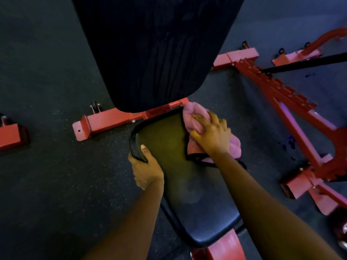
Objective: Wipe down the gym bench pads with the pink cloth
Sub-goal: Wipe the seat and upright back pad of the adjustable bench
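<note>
The seat pad [174,147] of the bench is black and lies with its long axis running from the near right up to the far left. Its broader end is towards the person and its narrower end points at the back pad [154,53]. The back pad is a larger black cushion whose rounded lower end sits just above the seat's far end, and faint streaks run along its length.

The pink cloth [192,113] is bunched into a wad on the right edge of the seat pad, near the far end (just beside the gap between the two pads). Part of it hangs over that edge. The right hand [212,136] clutches the cloth from above with curled fingers dug into the folds.

The left hand [146,169] grasps the opposite, left edge of the seat pad, with the thumb [143,150] laid on top and the fingers wrapped under the rim.

A red frame [112,119] bar crosses under the joint between the pads. A second red frame [281,94] with a notched rail stands well to the right on the dark speckled floor [47,166].
</note>
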Demonstrator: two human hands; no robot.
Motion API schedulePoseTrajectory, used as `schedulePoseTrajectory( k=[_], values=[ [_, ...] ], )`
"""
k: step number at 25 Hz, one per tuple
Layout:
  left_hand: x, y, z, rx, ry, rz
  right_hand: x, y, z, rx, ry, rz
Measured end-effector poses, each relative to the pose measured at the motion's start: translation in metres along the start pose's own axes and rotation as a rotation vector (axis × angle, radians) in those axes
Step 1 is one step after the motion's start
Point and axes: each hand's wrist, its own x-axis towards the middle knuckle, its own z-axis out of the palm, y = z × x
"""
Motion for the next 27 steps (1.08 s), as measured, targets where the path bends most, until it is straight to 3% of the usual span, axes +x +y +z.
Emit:
schedulePoseTrajectory(
  k=[2,4,7,12,15,18,21,27],
  values=[
    [0.001,0.003,-0.008,-0.07,-0.102,-0.004,-0.042,0.007,-0.007,0.056,-0.076,0.073],
    [0.001,0.006,-0.029,-0.125,-0.301,-0.012,-0.09,-0.001,-0.017,0.162,-0.006,0.075],
    [-0.007,0.004,-0.095,0.031,-0.535,0.03,-0.156,-0.027,-0.048,0.35,-0.096,0.171],
    [-0.057,-0.009,-0.256,0.253,-0.505,-0.003,-0.242,-0.075,-0.123,0.69,-0.142,0.237],
    [-0.071,0.014,-0.335,0.295,-0.541,0.127,-0.265,-0.093,-0.168,0.801,-0.078,0.226],
    [-0.055,0.062,-0.378,0.276,-0.585,0.243,-0.25,-0.101,-0.196,0.749,0.039,0.204],
    [-0.018,0.126,-0.375,0.193,-0.581,0.363,-0.215,-0.122,-0.214,0.717,0.157,0.217],
    [0.01,0.234,-0.289,-0.114,-0.698,0.618,-0.127,-0.155,-0.219,0.746,0.359,0.255]
  ],
)
